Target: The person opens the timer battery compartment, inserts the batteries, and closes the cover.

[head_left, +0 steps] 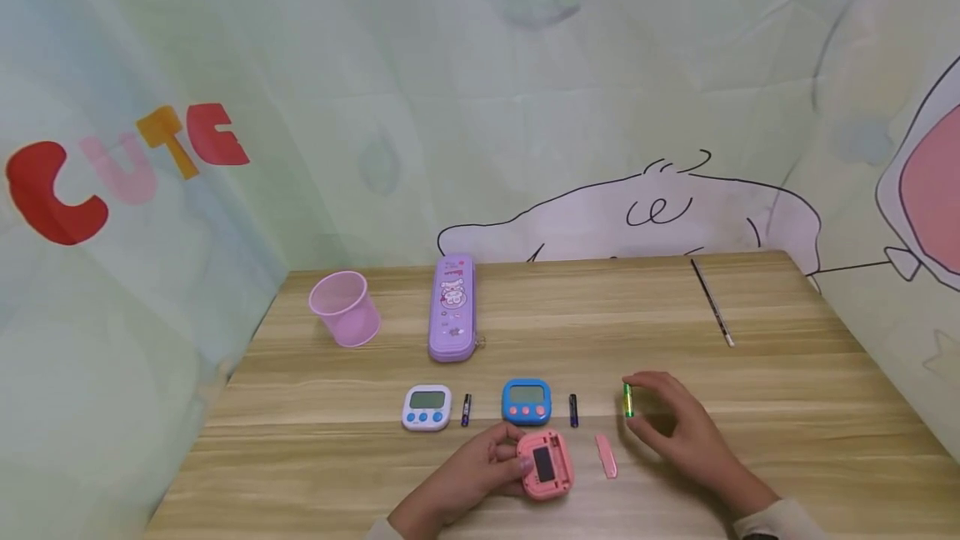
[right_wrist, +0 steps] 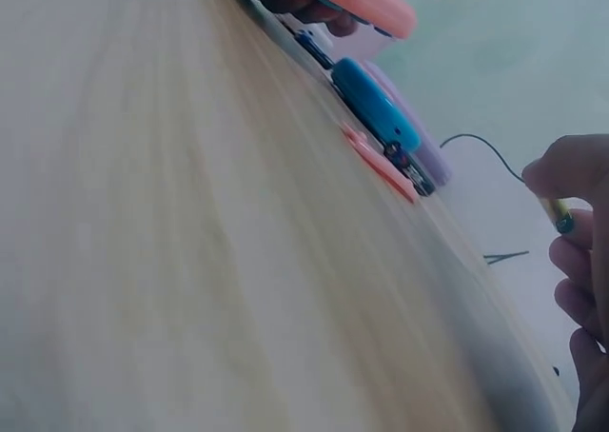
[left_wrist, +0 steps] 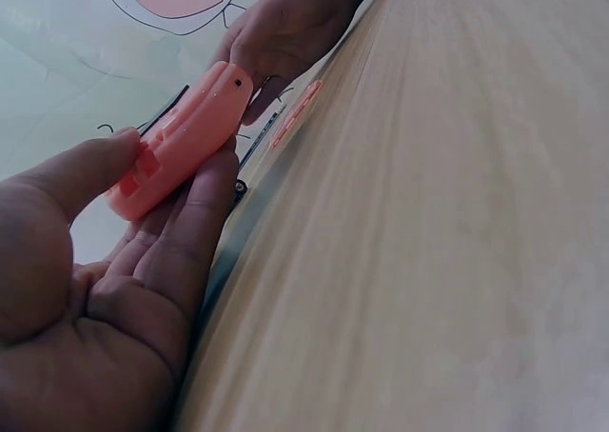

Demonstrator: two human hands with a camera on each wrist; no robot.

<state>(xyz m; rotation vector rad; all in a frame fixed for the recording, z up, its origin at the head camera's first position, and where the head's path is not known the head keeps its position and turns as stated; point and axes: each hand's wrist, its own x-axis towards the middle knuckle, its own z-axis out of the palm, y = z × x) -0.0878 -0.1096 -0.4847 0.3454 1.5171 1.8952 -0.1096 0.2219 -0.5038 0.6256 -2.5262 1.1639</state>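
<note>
My left hand [head_left: 480, 470] grips a pink timer [head_left: 546, 465], its back facing up with the battery slot uncovered. Thumb and fingers of that left hand [left_wrist: 124, 280] hold the timer [left_wrist: 186, 142] by its edge in the left wrist view. Between thumb and forefinger, my right hand [head_left: 686, 432] pinches a green battery [head_left: 628, 400], held lengthwise. In the right wrist view the battery [right_wrist: 559, 215] is partly hidden by the right hand [right_wrist: 582, 251]. A pink battery cover [head_left: 606, 457] lies on the table between the two hands.
Behind the hands lie a white timer [head_left: 427, 407], a dark battery [head_left: 467, 410], a blue timer [head_left: 527, 402] and another dark battery [head_left: 573, 411]. Farther back are a pink cup [head_left: 351, 315], a purple pencil case [head_left: 453, 307] and a pencil [head_left: 712, 303] on the wooden table [head_left: 300, 457].
</note>
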